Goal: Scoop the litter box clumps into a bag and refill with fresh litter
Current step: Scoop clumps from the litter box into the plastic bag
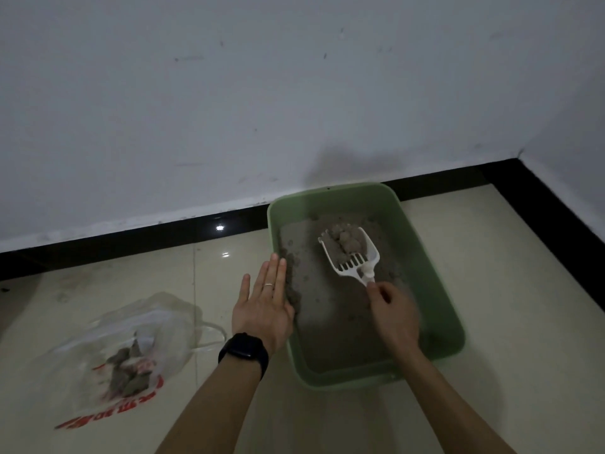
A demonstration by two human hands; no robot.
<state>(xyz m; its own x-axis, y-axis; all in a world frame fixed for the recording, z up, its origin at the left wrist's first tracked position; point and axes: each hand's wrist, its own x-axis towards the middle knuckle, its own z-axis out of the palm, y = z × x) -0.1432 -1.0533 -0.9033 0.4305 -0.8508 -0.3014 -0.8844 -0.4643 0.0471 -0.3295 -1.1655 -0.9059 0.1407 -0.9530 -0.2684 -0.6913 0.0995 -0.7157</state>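
Observation:
A green litter box (438,290) sits on the tiled floor near the wall, with a thin layer of grey litter (330,309) inside. My right hand (393,312) grips the handle of a white slotted scoop (355,257) held over the box. Several grey clumps (347,242) lie in the scoop. My left hand (265,299) is flat, fingers straight, at the box's left rim; whether it touches the rim is unclear. A clear plastic bag (131,348) with red print lies on the floor to the left, holding a few grey clumps (129,371).
A white wall with a black baseboard (163,234) runs behind the box and turns a corner at the right. Glossy cream floor tiles (491,371) surround the box and bag. A dark watch (244,350) is on my left wrist.

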